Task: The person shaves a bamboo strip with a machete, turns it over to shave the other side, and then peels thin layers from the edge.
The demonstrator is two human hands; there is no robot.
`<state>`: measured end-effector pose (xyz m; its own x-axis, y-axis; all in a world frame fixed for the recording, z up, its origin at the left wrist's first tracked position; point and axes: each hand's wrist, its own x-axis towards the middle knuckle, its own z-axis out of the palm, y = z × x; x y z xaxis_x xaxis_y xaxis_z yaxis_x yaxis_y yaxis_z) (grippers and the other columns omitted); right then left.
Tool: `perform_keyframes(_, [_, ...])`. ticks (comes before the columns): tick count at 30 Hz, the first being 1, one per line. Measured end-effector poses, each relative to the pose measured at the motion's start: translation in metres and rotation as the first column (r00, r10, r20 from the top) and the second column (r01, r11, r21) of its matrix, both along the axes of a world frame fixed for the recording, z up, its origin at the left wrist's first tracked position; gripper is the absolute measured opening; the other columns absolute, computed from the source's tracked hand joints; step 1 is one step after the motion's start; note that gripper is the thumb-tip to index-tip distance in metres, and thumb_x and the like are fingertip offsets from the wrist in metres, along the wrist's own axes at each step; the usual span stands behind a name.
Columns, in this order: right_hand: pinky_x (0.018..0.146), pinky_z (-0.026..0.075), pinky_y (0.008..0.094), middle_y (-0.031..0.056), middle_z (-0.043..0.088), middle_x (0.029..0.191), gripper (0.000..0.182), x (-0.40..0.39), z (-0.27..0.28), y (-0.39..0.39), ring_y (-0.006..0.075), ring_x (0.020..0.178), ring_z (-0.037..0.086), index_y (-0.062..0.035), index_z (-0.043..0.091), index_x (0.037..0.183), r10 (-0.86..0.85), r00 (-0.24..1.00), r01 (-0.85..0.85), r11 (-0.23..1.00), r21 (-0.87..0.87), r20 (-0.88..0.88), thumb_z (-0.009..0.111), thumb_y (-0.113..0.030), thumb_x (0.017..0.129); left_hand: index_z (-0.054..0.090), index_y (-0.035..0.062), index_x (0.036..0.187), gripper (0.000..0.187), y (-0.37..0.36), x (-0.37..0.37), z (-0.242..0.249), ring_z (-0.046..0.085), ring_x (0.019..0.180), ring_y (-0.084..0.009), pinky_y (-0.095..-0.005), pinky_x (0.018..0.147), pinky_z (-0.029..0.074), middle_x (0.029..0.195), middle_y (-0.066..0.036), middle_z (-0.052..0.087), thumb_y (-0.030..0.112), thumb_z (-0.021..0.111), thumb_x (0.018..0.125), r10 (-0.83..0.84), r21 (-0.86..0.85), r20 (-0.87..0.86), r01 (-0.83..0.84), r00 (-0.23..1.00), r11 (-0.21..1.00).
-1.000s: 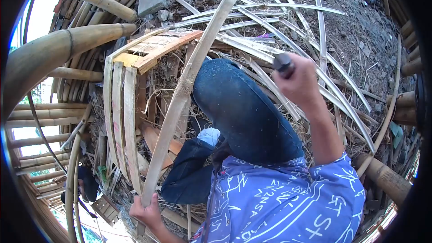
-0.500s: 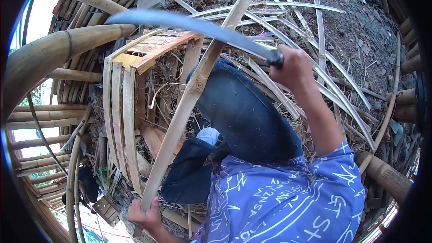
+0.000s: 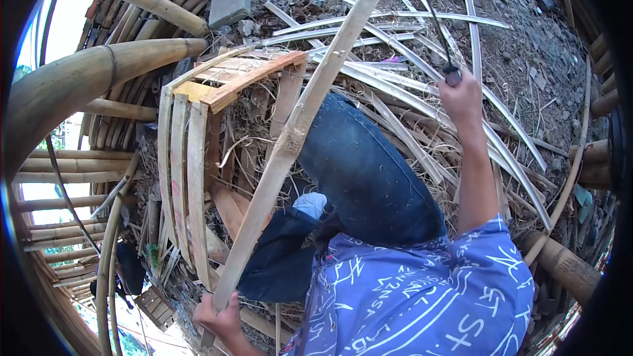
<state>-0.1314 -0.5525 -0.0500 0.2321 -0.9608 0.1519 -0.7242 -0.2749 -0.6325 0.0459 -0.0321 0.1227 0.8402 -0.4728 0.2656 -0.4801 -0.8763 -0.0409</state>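
My left hand (image 3: 219, 316) is closed around the lower end of a long split bamboo strip (image 3: 287, 142). The strip slants up across my bent knee to the top edge of view, with a rough node near its middle. My right hand (image 3: 461, 100) grips the black handle of a machete (image 3: 432, 10). Its blade shows almost edge-on as a thin dark line pointing up, apart from the strip. Beside my knee stands a slatted wooden crate (image 3: 196, 128), with shavings in and around it.
Several pale bamboo strips (image 3: 389, 79) lie crossed on the dirt ahead. Thick bamboo poles (image 3: 72, 86) jut in from the left, near a grey block (image 3: 229, 6). Another thick bamboo pole (image 3: 564, 267) lies at right. A smaller crate (image 3: 156, 306) sits at lower left.
The machete has swung from lying across the strip, blade pointing left, to pointing upward and edge-on. My right hand has shifted slightly right and down. My left hand keeps its hold.
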Motion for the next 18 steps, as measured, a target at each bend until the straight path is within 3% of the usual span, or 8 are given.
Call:
perform_keyframes(2, [0.059,0.048,0.0398,0.0172,0.063,0.066,0.014,-0.006,0.015,0.024,0.0312,0.062,0.063,0.0001,0.062,0.076,0.025,0.981,-0.037,0.998,0.057,0.193,0.061,-0.013,0.076,0.044,0.0031,0.060,0.072,-0.007,0.000,0.002,0.044,0.050,-0.0401,-0.0461,0.048,0.030,0.050,-0.018,0.039,0.071,0.066,0.068,0.005,0.032,-0.020,-0.005,1.000,0.999])
perform_keyframes(4, [0.057,0.047,0.0375,0.0153,0.061,0.062,0.012,0.002,0.044,0.048,0.0292,0.057,0.061,0.0000,0.062,0.078,0.056,0.978,-0.081,0.989,0.120,0.202,0.062,-0.011,0.075,0.044,0.0031,0.060,0.071,-0.014,0.003,0.001,0.043,0.050,-0.0403,-0.0462,0.048,0.030,0.051,-0.018,0.039,0.070,0.067,0.067,0.000,0.030,-0.004,0.000,1.000,1.000])
perform_keyframes(6, [0.055,0.048,0.0404,0.0162,0.060,0.060,0.011,0.009,0.057,0.067,0.0321,0.057,0.062,-0.0009,0.061,0.079,0.256,0.917,-0.282,0.959,0.041,0.305,0.062,-0.011,0.075,0.044,0.0031,0.060,0.071,-0.018,0.006,0.003,0.043,0.050,-0.0405,-0.0463,0.049,0.030,0.051,-0.018,0.039,0.069,0.068,0.067,-0.032,0.031,0.005,0.031,0.999,0.999])
perform_keyframes(9, [0.058,0.049,0.0469,0.0189,0.062,0.065,0.010,0.029,0.068,0.080,0.0390,0.063,0.063,-0.0029,0.056,0.074,0.376,0.911,-0.373,0.926,-0.049,0.170,0.063,-0.010,0.072,0.044,0.0030,0.061,0.071,-0.032,0.007,0.004,0.042,0.050,-0.0402,-0.0462,0.049,0.029,0.052,-0.018,0.038,0.069,0.068,0.066,-0.097,0.031,0.035,0.096,0.995,0.995])
perform_keyframes(14, [0.062,0.052,0.0471,0.0192,0.061,0.064,0.013,0.047,0.052,0.070,0.0384,0.063,0.063,-0.0035,0.057,0.076,0.413,0.910,-0.409,0.909,-0.080,0.037,0.063,-0.012,0.068,0.045,0.0033,0.061,0.072,-0.047,-0.007,0.013,0.041,0.050,-0.0394,-0.0452,0.049,0.026,0.051,-0.016,0.035,0.071,0.067,0.066,-0.173,0.183,0.085,0.155,0.981,0.971])
perform_keyframes(16, [0.062,0.052,0.0466,0.0191,0.062,0.064,0.013,0.050,0.042,0.059,0.0378,0.064,0.064,-0.0041,0.057,0.075,0.410,0.912,-0.405,0.903,-0.144,0.004,0.063,-0.014,0.068,0.045,0.0036,0.061,0.072,-0.040,-0.009,0.009,0.041,0.049,-0.0391,-0.0448,0.048,0.026,0.050,-0.016,0.036,0.072,0.066,0.066,-0.186,0.189,0.095,0.166,0.978,0.968])
perform_keyframes(18, [0.062,0.054,0.0462,0.0187,0.064,0.065,0.011,0.048,0.044,0.046,0.0367,0.067,0.066,-0.0063,0.061,0.075,0.287,0.958,-0.287,0.957,-0.048,-0.021,0.063,-0.016,0.070,0.044,0.0038,0.061,0.072,-0.038,-0.013,0.005,0.041,0.047,-0.0388,-0.0448,0.047,0.026,0.050,-0.016,0.037,0.073,0.065,0.067,-0.192,0.138,0.059,0.182,0.980,0.974])
